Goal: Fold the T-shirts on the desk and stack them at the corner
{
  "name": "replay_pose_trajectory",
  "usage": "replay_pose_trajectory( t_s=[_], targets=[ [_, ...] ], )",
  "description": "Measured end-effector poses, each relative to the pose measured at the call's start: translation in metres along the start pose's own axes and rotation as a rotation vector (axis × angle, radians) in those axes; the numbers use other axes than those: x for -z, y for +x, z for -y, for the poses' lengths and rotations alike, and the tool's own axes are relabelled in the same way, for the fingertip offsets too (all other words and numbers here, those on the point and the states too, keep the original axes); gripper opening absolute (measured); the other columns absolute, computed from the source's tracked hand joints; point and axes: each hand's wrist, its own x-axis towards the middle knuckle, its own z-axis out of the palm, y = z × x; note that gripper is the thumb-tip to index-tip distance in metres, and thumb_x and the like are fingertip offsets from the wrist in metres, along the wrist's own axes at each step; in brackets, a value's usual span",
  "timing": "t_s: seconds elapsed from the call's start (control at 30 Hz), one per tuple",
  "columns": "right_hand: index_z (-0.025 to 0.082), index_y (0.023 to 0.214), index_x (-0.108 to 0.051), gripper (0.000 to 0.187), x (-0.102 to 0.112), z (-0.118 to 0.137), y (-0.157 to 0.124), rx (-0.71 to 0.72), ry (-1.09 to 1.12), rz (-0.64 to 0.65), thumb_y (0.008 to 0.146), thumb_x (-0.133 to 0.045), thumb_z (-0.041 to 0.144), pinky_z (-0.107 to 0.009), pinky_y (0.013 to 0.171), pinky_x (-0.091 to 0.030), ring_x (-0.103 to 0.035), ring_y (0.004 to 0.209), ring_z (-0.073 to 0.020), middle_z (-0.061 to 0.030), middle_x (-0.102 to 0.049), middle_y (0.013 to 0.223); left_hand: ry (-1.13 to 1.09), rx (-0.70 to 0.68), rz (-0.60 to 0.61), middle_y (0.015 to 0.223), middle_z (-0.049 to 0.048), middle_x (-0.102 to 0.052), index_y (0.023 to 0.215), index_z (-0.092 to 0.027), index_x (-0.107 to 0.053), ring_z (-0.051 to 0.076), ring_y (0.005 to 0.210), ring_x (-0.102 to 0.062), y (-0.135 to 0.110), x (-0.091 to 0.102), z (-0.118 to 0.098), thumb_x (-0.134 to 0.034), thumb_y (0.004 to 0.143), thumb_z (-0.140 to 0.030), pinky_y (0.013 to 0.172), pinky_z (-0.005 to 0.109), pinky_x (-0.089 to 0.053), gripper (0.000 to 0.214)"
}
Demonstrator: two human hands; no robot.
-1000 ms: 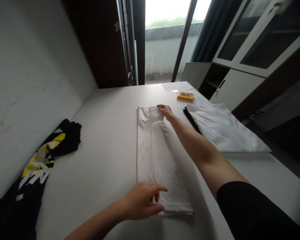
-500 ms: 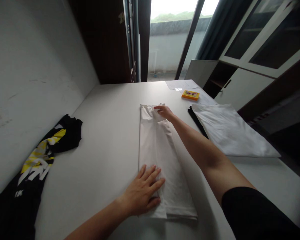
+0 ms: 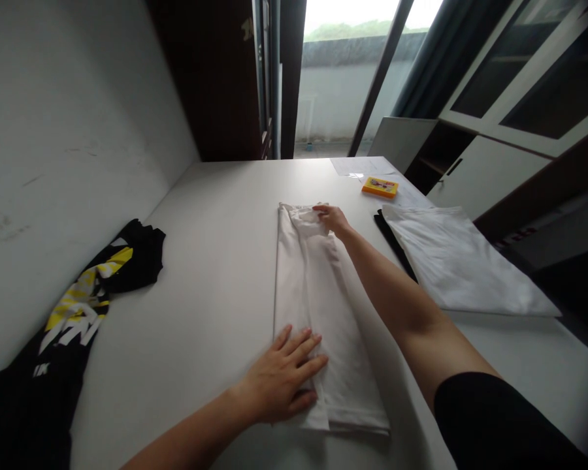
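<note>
A white garment point(image 3: 318, 307), folded into a long narrow strip, lies lengthwise on the white table point(image 3: 210, 274). My left hand point(image 3: 284, 378) rests flat on its near end, fingers spread and open. Reaching across, my right hand point(image 3: 332, 219) touches the far end of the strip, with its fingers curled onto a small folded flap of the cloth there.
A black shirt with yellow and white print point(image 3: 73, 313) lies crumpled at the left by the wall. To the right sits a folded white garment point(image 3: 460, 261) on something black. An orange box point(image 3: 380, 188) and papers point(image 3: 357, 166) lie at the far edge.
My left hand went from a curled grip at the near edge to lying flat with fingers spread. The right hand stayed at the far end, pressing the flap down.
</note>
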Motion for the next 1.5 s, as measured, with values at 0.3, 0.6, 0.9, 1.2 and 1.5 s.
replay_pose_trajectory(
  t_s=[0.3, 0.6, 0.9, 1.2, 1.5],
  targets=[
    [0.024, 0.125, -0.075, 0.039, 0.015, -0.012, 0.003, -0.079, -0.472, -0.142, 0.092, -0.055, 0.017, -0.032, 0.097, -0.05, -0.069, 0.109, -0.0234, -0.0091, -0.075, 0.122, 0.001, 0.004, 0.008, 0.172, 0.0081, -0.021, 0.16, -0.027, -0.036, 0.03, 0.159, -0.016, -0.001, -0.001, 0.002, -0.05, 0.103, -0.052, 0.129, 0.056, -0.007, 0.064],
    [0.021, 0.128, -0.074, 0.039, 0.02, -0.005, 0.0, -0.137, -0.46, -0.222, 0.095, -0.054, 0.023, -0.035, 0.099, -0.051, -0.069, 0.113, -0.0261, -0.0119, -0.075, 0.12, 0.017, 0.001, 0.008, 0.172, 0.0068, -0.02, 0.16, -0.027, -0.036, 0.029, 0.159, -0.016, 0.0, -0.002, 0.003, -0.046, 0.104, -0.054, 0.129, 0.056, -0.008, 0.063],
    [0.022, 0.133, -0.07, 0.046, 0.012, -0.013, -0.011, -0.169, -0.431, -0.067, 0.093, -0.063, 0.042, -0.036, 0.1, -0.05, -0.067, 0.117, -0.0282, -0.011, -0.072, 0.128, 0.044, -0.013, -0.013, 0.171, 0.0076, -0.023, 0.158, -0.026, -0.038, 0.03, 0.159, -0.018, 0.0, -0.004, 0.005, -0.05, 0.103, -0.052, 0.129, 0.055, -0.01, 0.062],
    [0.021, 0.118, -0.077, 0.034, 0.004, -0.01, -0.012, -0.118, -0.388, -0.158, 0.091, -0.056, 0.017, -0.037, 0.102, -0.051, -0.068, 0.11, -0.0261, -0.0099, -0.074, 0.117, 0.054, -0.008, -0.006, 0.171, 0.0068, -0.022, 0.158, -0.027, -0.038, 0.029, 0.159, -0.017, 0.0, -0.005, 0.005, -0.049, 0.103, -0.052, 0.129, 0.055, -0.01, 0.062],
    [0.017, 0.134, -0.063, 0.042, -0.025, 0.027, 0.008, -0.237, 0.219, 0.021, 0.094, -0.063, 0.029, -0.038, 0.074, -0.064, -0.07, 0.078, -0.0187, -0.0119, -0.069, 0.114, 0.069, -0.006, -0.013, 0.171, 0.0072, -0.024, 0.158, -0.027, -0.039, 0.03, 0.158, -0.019, -0.001, -0.003, 0.003, -0.051, 0.102, -0.051, 0.129, 0.056, -0.011, 0.062]
  ],
)
